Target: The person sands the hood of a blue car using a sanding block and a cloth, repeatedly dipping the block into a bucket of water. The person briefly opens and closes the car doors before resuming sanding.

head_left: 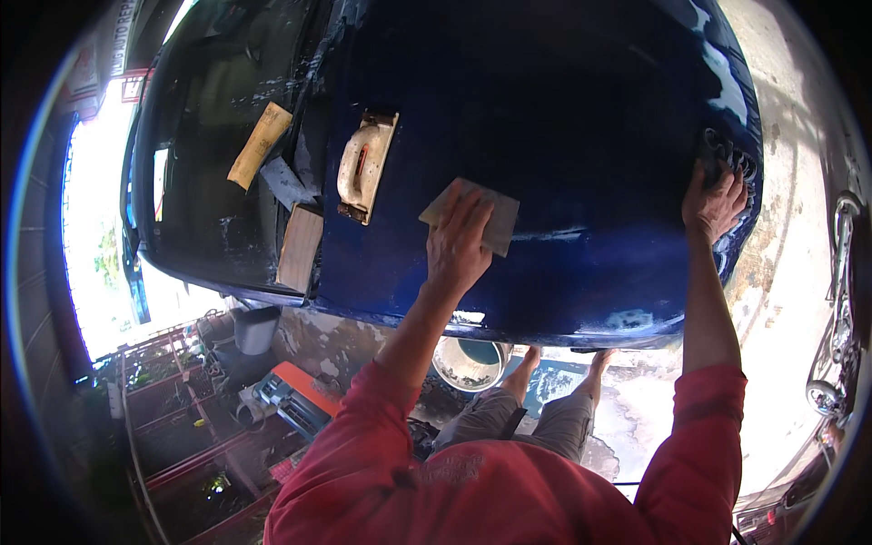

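I've got a red metal rack (195, 460) on my remote feed. Beyond it, a bright opening (100, 173), daylight v. strong. Dark wall (41, 227) to rack's L. Well R of rack, conc. flr (772, 272), sunlit & patchy w/ stains.

A broad, unobstructed stretch of blue hood (590, 127) lay between the left hand (460, 238) and the right hand (716, 198), affording lateral passage. Leftward of the flat pad (503, 218) under the left hand, a short gap was noted before a handled block (363, 169). Farther left, a yellow block (260, 145), gray piece (287, 183) and wooden block (300, 248) restricted access.
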A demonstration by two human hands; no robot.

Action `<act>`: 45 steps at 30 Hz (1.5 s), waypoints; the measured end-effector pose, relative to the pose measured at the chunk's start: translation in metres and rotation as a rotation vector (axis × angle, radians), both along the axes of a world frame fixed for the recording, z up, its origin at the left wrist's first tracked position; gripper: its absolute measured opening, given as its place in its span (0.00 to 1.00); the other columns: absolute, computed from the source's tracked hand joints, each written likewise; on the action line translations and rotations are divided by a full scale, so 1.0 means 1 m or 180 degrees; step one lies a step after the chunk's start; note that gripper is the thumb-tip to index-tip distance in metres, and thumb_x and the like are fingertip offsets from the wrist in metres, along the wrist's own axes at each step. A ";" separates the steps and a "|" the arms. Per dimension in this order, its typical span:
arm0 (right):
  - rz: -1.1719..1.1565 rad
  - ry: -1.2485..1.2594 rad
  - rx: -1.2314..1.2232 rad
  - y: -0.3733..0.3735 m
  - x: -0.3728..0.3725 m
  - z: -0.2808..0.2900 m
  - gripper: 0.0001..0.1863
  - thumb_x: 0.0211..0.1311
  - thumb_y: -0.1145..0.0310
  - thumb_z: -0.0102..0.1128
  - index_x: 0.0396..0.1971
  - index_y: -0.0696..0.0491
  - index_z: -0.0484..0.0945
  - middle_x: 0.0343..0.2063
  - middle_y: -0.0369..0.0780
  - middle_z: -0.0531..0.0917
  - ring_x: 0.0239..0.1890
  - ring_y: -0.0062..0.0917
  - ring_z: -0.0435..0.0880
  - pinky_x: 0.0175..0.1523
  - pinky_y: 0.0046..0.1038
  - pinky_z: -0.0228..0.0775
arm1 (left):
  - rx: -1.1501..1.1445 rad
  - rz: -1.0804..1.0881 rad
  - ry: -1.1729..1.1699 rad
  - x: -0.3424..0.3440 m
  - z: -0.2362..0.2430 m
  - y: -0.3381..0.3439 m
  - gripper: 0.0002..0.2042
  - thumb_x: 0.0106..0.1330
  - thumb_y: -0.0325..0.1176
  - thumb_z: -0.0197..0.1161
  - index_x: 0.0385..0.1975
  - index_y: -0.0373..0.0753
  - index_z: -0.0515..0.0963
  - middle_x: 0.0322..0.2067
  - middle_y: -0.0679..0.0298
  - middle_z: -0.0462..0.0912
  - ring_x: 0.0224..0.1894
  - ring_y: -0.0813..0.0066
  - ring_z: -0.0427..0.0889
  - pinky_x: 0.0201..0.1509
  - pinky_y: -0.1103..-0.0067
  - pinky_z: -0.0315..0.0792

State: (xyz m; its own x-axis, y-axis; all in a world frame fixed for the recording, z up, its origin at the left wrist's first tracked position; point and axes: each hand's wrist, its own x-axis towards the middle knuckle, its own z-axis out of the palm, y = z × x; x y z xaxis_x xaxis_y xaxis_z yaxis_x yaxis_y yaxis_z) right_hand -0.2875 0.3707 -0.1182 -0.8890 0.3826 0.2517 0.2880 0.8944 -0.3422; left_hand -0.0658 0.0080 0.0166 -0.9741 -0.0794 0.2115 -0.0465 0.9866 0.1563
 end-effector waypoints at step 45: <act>0.0055 0.0010 0.0075 0.004 0.000 -0.005 0.31 0.71 0.32 0.57 0.67 0.31 0.73 0.78 0.34 0.65 0.81 0.37 0.57 0.74 0.59 0.57 | 0.3618 0.1985 0.0189 -0.044 0.003 -0.148 0.27 0.55 0.22 0.73 0.58 0.33 0.76 0.45 0.57 0.86 0.47 0.61 0.88 0.51 0.68 0.83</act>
State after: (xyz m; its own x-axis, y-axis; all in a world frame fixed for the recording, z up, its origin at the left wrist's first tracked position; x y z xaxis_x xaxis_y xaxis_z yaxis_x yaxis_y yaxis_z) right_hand -0.2872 0.3752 -0.1236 -0.8946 0.3610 0.2633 0.2714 0.9071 -0.3217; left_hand -0.1096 -0.1405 0.0191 -0.6996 -0.6757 -0.2321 -0.4114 0.1153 0.9041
